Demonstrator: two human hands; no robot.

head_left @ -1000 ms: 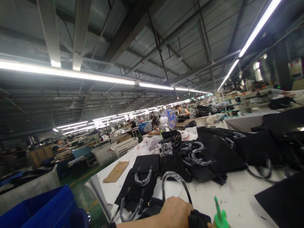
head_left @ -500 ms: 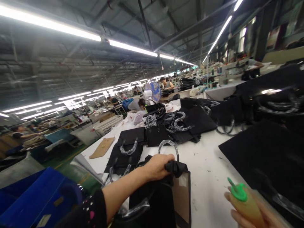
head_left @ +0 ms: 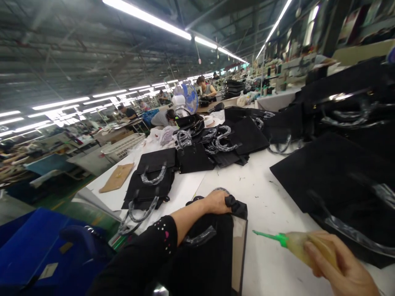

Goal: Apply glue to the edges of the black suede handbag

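Right hand (head_left: 345, 261), grasping the bottle (head_left: 296, 246), has tipped it near level, bringing the nozzle (head_left: 276, 237) leftward near the black bag (head_left: 212, 255) bunched in the left hand's (head_left: 216, 202) grip.

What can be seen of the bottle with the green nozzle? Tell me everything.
The bottle is yellowish and looks like translucent plastic, with a green cap narrowing into a long, thin nozzle. It is tilted nearly sideways in the right hand, which wraps and partly hides it. The nozzle points left over the white table, toward the nearest black bag. Fill level cannot be told.
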